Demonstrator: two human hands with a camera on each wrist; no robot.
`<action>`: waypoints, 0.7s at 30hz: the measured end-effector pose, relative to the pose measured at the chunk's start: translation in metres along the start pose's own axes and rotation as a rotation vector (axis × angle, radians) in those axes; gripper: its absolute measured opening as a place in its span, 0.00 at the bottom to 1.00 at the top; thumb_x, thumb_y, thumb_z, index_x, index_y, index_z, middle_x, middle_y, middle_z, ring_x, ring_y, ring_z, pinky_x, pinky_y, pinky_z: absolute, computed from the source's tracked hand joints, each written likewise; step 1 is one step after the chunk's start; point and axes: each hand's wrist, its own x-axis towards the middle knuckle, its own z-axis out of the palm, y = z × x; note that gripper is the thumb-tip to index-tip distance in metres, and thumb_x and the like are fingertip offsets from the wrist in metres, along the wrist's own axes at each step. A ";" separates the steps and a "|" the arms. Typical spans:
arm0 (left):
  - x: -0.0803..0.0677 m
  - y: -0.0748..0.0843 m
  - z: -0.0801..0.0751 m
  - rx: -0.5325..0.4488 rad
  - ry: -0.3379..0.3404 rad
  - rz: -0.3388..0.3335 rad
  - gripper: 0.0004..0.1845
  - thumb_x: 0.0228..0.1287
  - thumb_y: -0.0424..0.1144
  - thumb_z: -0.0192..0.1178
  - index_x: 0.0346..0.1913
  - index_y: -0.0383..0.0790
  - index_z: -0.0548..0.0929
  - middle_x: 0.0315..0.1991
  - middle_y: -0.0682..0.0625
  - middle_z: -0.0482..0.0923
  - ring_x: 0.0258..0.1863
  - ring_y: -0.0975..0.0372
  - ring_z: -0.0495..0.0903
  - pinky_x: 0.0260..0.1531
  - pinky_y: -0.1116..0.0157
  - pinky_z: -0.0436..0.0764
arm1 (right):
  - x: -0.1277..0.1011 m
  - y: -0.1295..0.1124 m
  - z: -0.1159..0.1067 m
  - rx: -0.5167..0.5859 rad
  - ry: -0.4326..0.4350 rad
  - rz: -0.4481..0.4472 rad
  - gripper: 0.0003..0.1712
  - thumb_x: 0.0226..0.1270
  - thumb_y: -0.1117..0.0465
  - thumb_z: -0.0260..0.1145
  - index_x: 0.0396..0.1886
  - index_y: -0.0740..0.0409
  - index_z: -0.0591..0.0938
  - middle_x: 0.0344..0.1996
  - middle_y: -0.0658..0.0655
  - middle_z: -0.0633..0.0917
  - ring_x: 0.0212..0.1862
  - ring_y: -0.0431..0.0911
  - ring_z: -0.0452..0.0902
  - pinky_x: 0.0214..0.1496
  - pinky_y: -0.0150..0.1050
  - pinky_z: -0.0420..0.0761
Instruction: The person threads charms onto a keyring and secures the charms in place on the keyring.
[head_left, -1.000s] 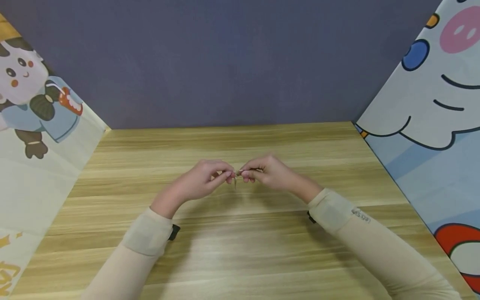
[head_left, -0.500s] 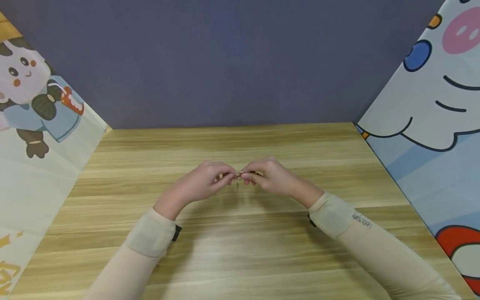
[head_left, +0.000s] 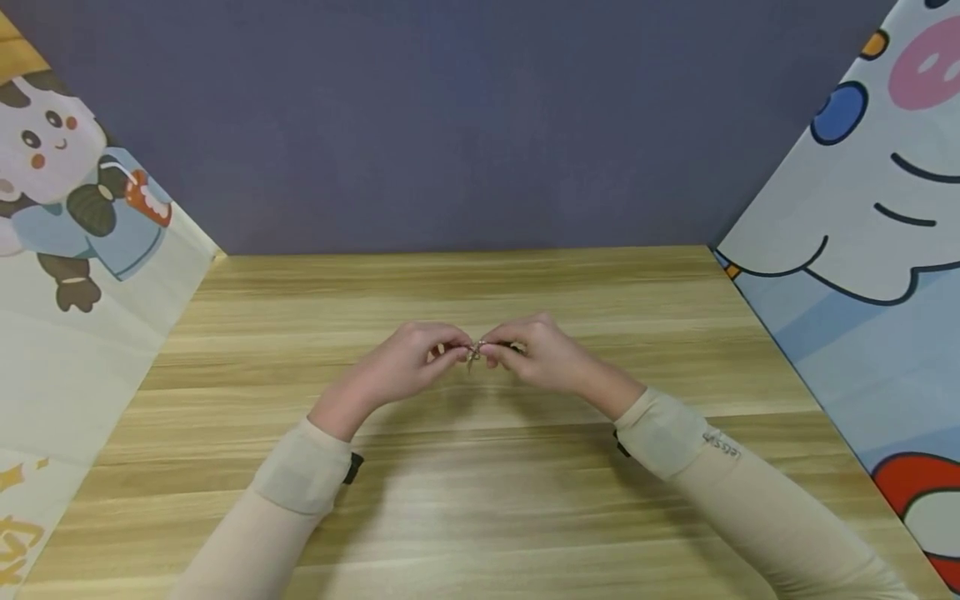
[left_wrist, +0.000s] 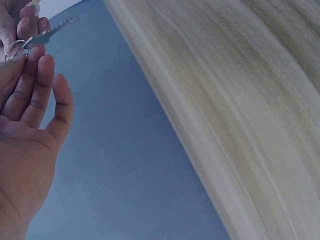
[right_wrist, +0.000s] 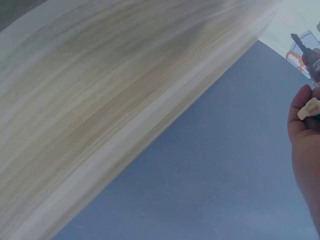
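Observation:
A small metal key hangs on a thin wire key ring between both hands, above the tabletop. My left hand pinches the ring between thumb and fingertips, its other fingers loosely bent. From the opposite side my right hand meets it, thumb and forefinger pinching at the ring. In the head view the key shows as a thin sliver below the fingertips. A small cream-coloured piece sits in the right hand in the right wrist view, mostly hidden by the fingers; I cannot tell its kind.
A wood-grain tabletop lies under both hands. Behind it rises a dark blue-grey wall. Printed cartoon panels stand at the left and right sides.
Both hands stay almost in place, fingertips still together. The key below them has swung from hanging straight down to slanting toward the lower left.

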 end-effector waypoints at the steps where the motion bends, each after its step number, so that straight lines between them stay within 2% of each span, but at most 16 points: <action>1: 0.000 0.000 0.000 -0.001 0.013 0.014 0.10 0.80 0.36 0.61 0.55 0.43 0.89 0.42 0.51 0.91 0.40 0.62 0.88 0.40 0.64 0.87 | 0.000 -0.001 0.000 0.013 -0.002 0.006 0.08 0.78 0.65 0.67 0.47 0.60 0.92 0.31 0.53 0.92 0.28 0.37 0.83 0.28 0.31 0.81; 5: 0.001 0.000 0.000 -0.016 0.052 0.040 0.09 0.80 0.36 0.61 0.54 0.42 0.88 0.42 0.53 0.90 0.40 0.64 0.87 0.42 0.65 0.87 | 0.001 -0.004 0.001 0.056 -0.006 0.025 0.08 0.78 0.65 0.68 0.48 0.61 0.92 0.31 0.53 0.93 0.29 0.41 0.86 0.29 0.32 0.84; 11: 0.001 -0.001 0.001 -0.123 0.063 -0.004 0.06 0.83 0.36 0.56 0.52 0.41 0.82 0.46 0.50 0.88 0.47 0.61 0.88 0.51 0.59 0.88 | 0.000 -0.006 0.002 0.090 0.029 0.060 0.09 0.78 0.64 0.67 0.46 0.59 0.92 0.29 0.52 0.92 0.27 0.36 0.81 0.28 0.35 0.82; 15: 0.000 0.000 0.000 -0.178 0.053 -0.018 0.09 0.85 0.39 0.53 0.54 0.43 0.83 0.50 0.49 0.89 0.50 0.59 0.88 0.54 0.55 0.87 | -0.001 -0.008 0.002 0.104 0.049 0.100 0.09 0.79 0.63 0.67 0.45 0.58 0.92 0.30 0.52 0.92 0.26 0.36 0.79 0.27 0.34 0.80; 18: 0.000 0.001 0.000 -0.181 0.048 -0.008 0.10 0.83 0.41 0.58 0.56 0.43 0.85 0.51 0.48 0.89 0.49 0.60 0.87 0.53 0.56 0.87 | -0.001 -0.010 0.002 0.117 0.049 0.114 0.09 0.79 0.63 0.67 0.45 0.58 0.93 0.30 0.52 0.92 0.27 0.39 0.81 0.28 0.37 0.82; 21: -0.001 0.001 0.001 -0.154 0.072 0.028 0.08 0.79 0.39 0.63 0.54 0.44 0.87 0.50 0.49 0.89 0.47 0.62 0.87 0.51 0.60 0.88 | 0.000 -0.011 0.002 0.116 0.047 0.112 0.09 0.79 0.63 0.67 0.46 0.58 0.93 0.30 0.52 0.92 0.27 0.41 0.82 0.27 0.38 0.82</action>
